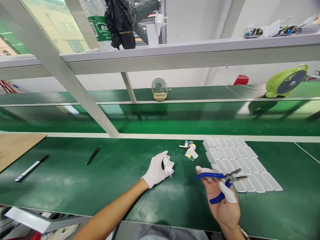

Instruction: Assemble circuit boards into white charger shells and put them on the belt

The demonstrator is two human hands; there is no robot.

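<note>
My left hand [157,170], in a white glove, is closed around a small white plug-like part [167,165] with metal prongs, held just above the green table. My right hand [222,203], bare with white finger cots, holds blue-handled pliers [222,178] palm up, jaws pointing right over a white plastic tray. Between the hands, farther back, lies a small pile of white parts with a circuit board [190,151].
White compartment trays [235,160] lie on the green table [100,173] at the right. Black tweezers [93,155] and a marker pen [31,168] lie at the left, beside a brown board [15,146]. Small fans [159,88] [287,81] stand behind.
</note>
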